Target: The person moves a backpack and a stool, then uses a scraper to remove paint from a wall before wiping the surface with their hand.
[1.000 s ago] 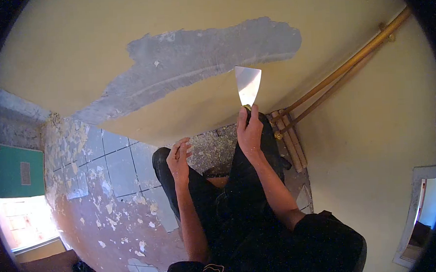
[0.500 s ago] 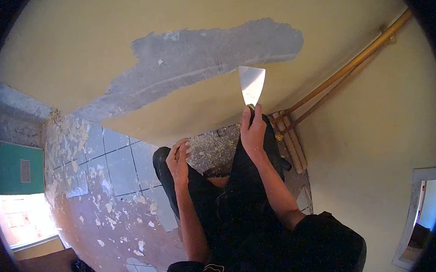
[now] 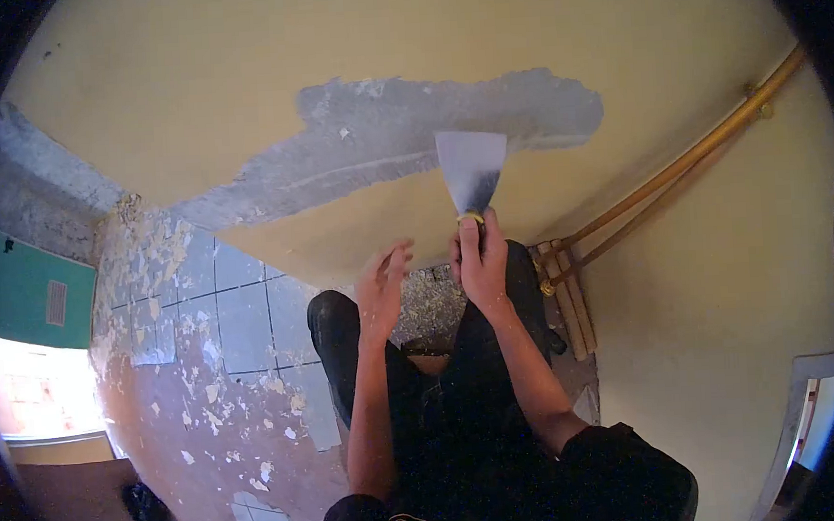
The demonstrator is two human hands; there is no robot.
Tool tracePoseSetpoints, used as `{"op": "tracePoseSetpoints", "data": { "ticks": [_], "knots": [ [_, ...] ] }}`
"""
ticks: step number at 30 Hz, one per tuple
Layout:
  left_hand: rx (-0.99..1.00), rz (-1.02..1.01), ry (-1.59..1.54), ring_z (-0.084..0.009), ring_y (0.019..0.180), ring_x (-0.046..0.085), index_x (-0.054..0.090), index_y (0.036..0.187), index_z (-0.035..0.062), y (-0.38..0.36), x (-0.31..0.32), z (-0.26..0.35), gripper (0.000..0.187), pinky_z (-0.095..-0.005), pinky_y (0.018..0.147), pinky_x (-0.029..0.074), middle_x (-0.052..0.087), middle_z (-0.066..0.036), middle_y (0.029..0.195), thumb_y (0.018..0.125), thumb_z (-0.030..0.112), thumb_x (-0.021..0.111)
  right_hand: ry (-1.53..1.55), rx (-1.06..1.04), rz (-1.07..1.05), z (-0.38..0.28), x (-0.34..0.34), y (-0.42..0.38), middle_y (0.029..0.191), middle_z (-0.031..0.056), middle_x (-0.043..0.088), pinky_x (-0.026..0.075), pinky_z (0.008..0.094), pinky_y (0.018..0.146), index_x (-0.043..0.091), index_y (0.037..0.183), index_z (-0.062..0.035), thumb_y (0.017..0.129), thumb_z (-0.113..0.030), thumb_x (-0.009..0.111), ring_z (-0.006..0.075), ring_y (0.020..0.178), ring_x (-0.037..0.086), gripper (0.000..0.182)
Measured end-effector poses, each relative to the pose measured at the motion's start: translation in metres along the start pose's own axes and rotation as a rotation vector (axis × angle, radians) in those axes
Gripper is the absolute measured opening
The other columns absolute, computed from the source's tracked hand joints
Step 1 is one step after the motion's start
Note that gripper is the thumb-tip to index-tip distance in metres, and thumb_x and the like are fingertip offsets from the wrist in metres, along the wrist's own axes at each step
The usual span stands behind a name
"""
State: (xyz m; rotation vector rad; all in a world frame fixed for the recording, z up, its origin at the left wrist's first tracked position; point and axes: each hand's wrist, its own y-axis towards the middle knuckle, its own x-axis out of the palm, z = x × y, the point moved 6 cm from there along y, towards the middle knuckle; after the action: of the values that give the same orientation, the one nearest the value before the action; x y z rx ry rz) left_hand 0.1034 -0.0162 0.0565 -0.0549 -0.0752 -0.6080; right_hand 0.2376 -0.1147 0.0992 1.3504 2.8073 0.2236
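Observation:
My right hand is closed round the handle of a scraper, whose wide metal blade points up at the wall. The blade overlaps the lower edge of a grey bare patch in the yellow paint; whether it touches the wall I cannot tell. To the left, above my left knee, my left hand holds nothing, its fingers apart and slightly blurred.
Paint flakes lie on the tiled floor at the left. Yellow pipes run along the right wall corner. A black bag sits lower left, and a window glows above it.
The scraper has turned, so its blade shows wider and less glare. My left hand has moved right and slightly up, nearer my right hand. The view has shifted, moving the patch right and down.

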Motion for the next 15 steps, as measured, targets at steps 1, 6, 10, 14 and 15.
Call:
{"op": "tracePoseSetpoints", "data": {
  "ticks": [1,6,10,14,15],
  "knots": [
    [0.083,-0.011,0.002,-0.016,0.094,0.06,0.063,0.108,0.0032,0.011,0.01,0.021,0.023,-0.0285,0.076,0.049,0.064,-0.008,0.107,0.094,0.019,0.052,0.128,0.056,-0.063,-0.006,0.008,0.005,0.058,0.0008,0.048,0.035,0.0243,0.035,0.044,0.104,-0.0045,0.097,-0.029,0.045,0.0079,0.039,0.044,0.026],
    [0.675,0.21,0.436,-0.0198,0.087,0.062,0.064,0.101,0.0034,0.04,0.029,0.16,0.016,-0.0293,0.075,0.049,0.066,-0.012,0.098,0.089,0.012,0.058,0.355,0.144,-0.108,-0.02,0.022,0.021,0.055,-0.0001,0.043,0.031,0.0242,0.031,0.044,0.102,-0.0065,0.097,-0.035,0.044,0.007,0.035,0.037,0.028],
    [1.347,0.508,0.617,-0.0219,0.08,0.063,0.067,0.087,0.004,0.056,0.026,0.286,0.007,-0.032,0.075,0.048,0.066,-0.01,0.084,0.082,0.003,0.063,0.295,0.07,-0.155,-0.036,0.025,0.044,0.055,-0.0005,0.043,0.031,0.0246,0.03,0.044,0.103,-0.0076,0.096,-0.039,0.046,0.0073,0.035,0.038,0.032],
    [1.694,0.483,0.828,-0.0258,0.091,0.057,0.064,0.094,0.0087,0.087,0.05,0.366,0.014,-0.042,0.083,0.043,0.061,-0.012,0.098,0.08,0.011,0.064,0.312,0.128,-0.123,-0.023,0.029,0.038,0.056,-0.0008,0.044,0.031,0.0242,0.03,0.043,0.099,-0.0062,0.096,-0.038,0.046,0.0068,0.036,0.039,0.032],
    [1.839,0.405,0.878,-0.0301,0.099,0.051,0.061,0.101,0.0094,0.091,0.057,0.374,0.025,-0.0487,0.087,0.037,0.055,-0.013,0.111,0.078,0.018,0.066,0.317,0.112,-0.125,-0.023,0.028,0.036,0.056,-0.0008,0.044,0.031,0.0242,0.03,0.043,0.099,-0.0062,0.096,-0.038,0.046,0.0068,0.036,0.039,0.032]
  ]
}}
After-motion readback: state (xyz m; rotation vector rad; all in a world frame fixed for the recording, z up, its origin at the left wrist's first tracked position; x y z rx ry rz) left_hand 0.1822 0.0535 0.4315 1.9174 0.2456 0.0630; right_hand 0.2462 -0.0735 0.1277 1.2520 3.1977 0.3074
